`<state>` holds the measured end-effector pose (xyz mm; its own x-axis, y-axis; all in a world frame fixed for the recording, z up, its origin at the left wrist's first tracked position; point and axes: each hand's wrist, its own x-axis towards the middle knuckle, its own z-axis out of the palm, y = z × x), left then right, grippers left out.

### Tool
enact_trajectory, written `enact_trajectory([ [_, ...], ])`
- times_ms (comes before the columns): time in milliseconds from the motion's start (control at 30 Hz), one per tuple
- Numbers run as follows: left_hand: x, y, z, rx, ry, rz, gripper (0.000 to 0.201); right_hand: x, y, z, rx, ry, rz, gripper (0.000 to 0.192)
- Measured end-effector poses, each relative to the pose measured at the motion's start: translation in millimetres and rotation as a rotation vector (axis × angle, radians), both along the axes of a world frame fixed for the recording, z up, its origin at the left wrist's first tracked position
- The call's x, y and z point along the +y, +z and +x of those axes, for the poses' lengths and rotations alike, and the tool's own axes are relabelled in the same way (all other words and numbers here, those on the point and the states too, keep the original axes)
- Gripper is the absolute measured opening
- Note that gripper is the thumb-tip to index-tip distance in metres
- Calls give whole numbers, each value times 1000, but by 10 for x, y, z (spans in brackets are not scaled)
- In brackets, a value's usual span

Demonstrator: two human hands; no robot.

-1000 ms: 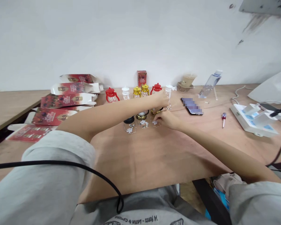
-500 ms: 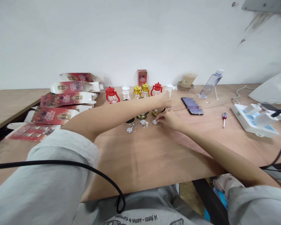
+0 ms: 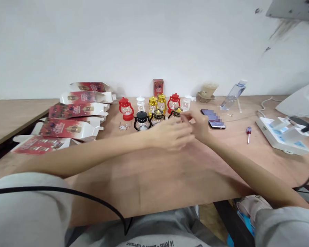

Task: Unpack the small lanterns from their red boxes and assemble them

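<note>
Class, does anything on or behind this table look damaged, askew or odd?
Yes: the pale wall looks marred at upper right, with dark streaks below the grey panel. The bottle appears to lean, though lens distortion may cause that. The visible lanterns look upright.

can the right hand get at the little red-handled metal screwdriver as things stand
Probably yes: bare brown tabletop surrounds the slim red-handled metal screwdriver, and the flat dark rectangular phone lies left of it, not over it, so the bare right hand could likely swing outward to it.
</note>
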<state>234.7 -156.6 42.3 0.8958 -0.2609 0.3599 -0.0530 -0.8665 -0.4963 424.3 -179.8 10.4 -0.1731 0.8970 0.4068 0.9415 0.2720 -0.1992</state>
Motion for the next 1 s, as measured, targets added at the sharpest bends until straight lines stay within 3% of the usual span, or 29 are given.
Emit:
enact_trajectory([
  [100,-232,-429,-375,92,-56,-237,37,214,325,-51,102,-142,268,37],
  [200,-356,-680,-585,214,-15,-553,44,714,670,-157,18,-114,349,33],
  [333,-391,-685,-656,318,59,-815,52,1619,948,-304,-203,-122,196,33],
  [400,-396,-656,-651,346,72,-843,53,2017,986,-362,-300,-149,-14,41],
  [533,-403,-686,-648,349,61,-871,54,2526,937,-454,-325,-187,-125,56],
  [733,-397,-747,-658,331,43,-887,52,2806,826,-519,-380,-243,-193,71],
  [900,-400,-743,-643,322,32,-873,49,2802,781,-530,-504,-225,-177,81],
  [1000,-401,-746,-635,307,34,-858,49,2761,787,-534,-491,-209,-225,76],
])
